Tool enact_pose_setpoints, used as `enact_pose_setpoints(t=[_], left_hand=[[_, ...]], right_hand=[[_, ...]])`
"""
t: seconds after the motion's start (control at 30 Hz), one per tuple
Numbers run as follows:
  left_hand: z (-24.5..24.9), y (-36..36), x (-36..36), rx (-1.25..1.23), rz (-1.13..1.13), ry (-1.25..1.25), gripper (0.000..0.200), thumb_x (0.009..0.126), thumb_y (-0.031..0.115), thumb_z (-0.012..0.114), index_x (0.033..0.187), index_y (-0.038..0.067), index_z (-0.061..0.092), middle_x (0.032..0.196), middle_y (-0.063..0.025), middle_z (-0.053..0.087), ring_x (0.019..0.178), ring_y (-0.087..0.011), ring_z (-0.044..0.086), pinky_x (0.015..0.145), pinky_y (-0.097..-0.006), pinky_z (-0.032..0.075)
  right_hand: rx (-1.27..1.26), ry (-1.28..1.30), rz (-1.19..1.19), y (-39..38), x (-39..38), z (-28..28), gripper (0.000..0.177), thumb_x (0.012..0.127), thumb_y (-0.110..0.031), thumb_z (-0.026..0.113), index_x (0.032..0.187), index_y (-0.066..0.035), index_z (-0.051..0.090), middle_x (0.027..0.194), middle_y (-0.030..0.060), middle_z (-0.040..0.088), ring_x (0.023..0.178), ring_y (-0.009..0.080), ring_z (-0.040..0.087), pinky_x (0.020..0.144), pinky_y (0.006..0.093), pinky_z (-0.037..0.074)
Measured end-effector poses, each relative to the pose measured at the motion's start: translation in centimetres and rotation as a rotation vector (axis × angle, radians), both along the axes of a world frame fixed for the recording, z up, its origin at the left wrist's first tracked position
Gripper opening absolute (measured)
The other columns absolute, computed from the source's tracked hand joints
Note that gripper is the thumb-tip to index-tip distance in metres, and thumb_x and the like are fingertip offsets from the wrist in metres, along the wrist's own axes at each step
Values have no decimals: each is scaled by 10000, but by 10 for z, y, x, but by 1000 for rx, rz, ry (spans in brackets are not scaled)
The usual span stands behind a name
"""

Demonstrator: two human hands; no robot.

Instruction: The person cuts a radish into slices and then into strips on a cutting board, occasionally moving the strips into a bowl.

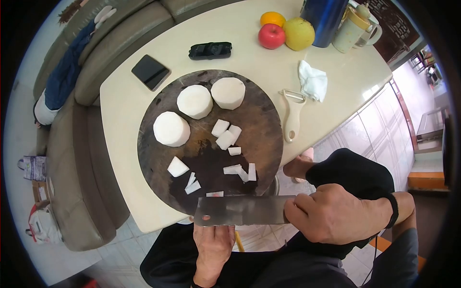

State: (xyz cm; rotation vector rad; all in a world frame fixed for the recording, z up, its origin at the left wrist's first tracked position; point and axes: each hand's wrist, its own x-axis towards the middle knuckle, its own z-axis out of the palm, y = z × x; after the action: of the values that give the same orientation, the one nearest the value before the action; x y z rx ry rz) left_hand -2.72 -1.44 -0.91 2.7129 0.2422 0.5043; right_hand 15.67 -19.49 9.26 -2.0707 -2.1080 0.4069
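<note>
My right hand (331,213) is wrapped round the handle end of a cleaver (245,210), whose broad blade points left over the near edge of the round cutting board (259,110). Below the blade is my left hand (213,245); the blade covers its fingertips, and what they hold, if anything, is hidden. A small white piece (214,194) lies just beyond the blade. Three thick white rounds (194,102) stand at the board's far left. White chunks (224,140), a wedge (178,166) and thin strips (235,169) lie nearer.
A peeler (292,115) and a white cloth (313,80) lie right of the board. Beyond it are a phone (151,72), a black object (210,51), fruit (299,34), a blue flask (324,21) and a jug (349,31). Another person (67,79) is on the sofa.
</note>
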Motion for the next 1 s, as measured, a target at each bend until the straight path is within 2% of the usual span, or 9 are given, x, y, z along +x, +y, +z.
enact_pose_setpoints(t=[0.2,0.27,0.4,0.47,0.57,0.67,0.87,1.0], left_hand=[[2,1,0,-70,2,36,337,738,2,722,1055,-45,617,1110,-231,581,990,-444,570,846,-490,474],[3,2,-1,-41,-18,58,434,702,15,750,1100,-79,604,1141,-223,580,1041,-427,583,885,-521,484],[2,3,1,-55,-33,53,453,705,25,751,1119,-75,596,1150,-224,577,1042,-431,581,879,-523,486],[6,4,5,-57,-31,17,346,729,2,729,1050,-66,618,1092,-236,585,951,-448,581,816,-501,481],[5,5,1,-47,-47,43,343,724,8,740,1037,-71,624,1054,-229,596,915,-438,593,796,-497,488],[11,9,3,-53,-62,64,324,721,12,746,1012,-75,633,1021,-224,605,884,-422,605,771,-489,497],[9,7,4,-65,-26,22,300,725,6,738,995,-80,641,1028,-237,610,897,-424,613,772,-478,508],[11,8,5,-51,-44,20,314,728,9,737,1012,-83,640,1047,-246,610,918,-440,611,788,-479,510]], right_hand=[[-55,22,37,11,8,2,280,692,-139,643,813,94,544,621,90,481,458,190,543,392,299,418],[-114,19,55,13,10,4,268,693,-137,641,805,87,548,625,88,485,470,189,543,389,295,417],[-129,27,73,18,18,8,253,675,-136,642,773,79,552,627,90,489,484,189,544,387,294,417],[-205,-23,99,22,16,11,226,647,-125,639,734,67,558,625,94,490,516,188,554,390,298,425],[-136,98,123,37,18,7,193,626,-111,631,696,52,555,636,99,494,549,187,566,393,304,434],[-171,51,120,42,15,7,168,644,-89,630,697,49,549,666,116,512,584,208,587,402,323,448],[-167,243,-14,27,19,-3,199,686,-87,637,744,74,537,662,133,509,549,245,591,413,342,461],[-168,218,14,25,19,2,215,685,-93,637,756,82,535,651,128,498,529,250,583,411,345,457]])
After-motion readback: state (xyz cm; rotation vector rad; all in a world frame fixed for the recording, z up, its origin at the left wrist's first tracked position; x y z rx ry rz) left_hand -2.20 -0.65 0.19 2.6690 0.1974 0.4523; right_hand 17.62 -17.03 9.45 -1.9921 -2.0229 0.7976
